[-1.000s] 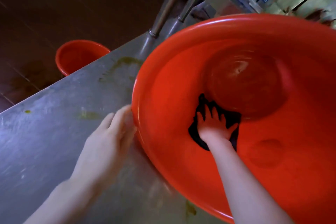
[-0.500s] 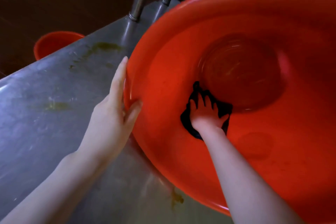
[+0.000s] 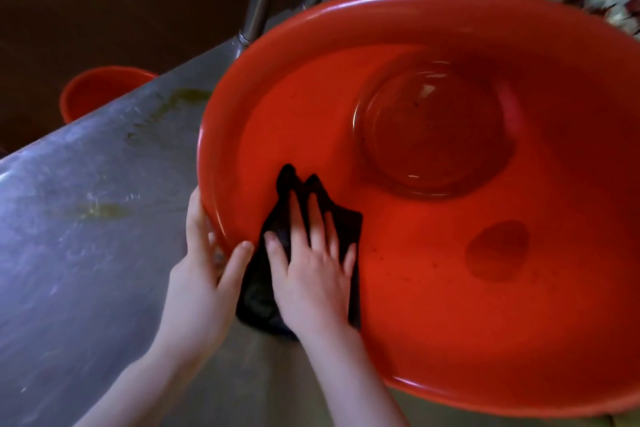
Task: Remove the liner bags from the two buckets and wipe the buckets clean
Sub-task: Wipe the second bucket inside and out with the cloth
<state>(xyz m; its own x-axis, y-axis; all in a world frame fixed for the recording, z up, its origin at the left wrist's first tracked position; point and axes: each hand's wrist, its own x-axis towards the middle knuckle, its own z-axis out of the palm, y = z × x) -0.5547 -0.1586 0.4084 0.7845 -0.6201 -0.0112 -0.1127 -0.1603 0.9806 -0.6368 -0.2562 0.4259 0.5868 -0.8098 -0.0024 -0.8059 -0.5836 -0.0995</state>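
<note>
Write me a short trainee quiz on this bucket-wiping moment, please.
1. True or false: the right hand presses a dark cloth flat against the inner wall of the large red bucket.
2. Which hand grips that bucket's rim? A. the left hand B. the right hand C. neither
3. Fill in: a second red bucket shows beyond the edge of the steel ___.
Key: 1 true; 2 A; 3 table.

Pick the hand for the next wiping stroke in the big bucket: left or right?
Right. Right hand presses the dark cloth flat inside the bucket; left hand grips its rim, steadying it.
</note>
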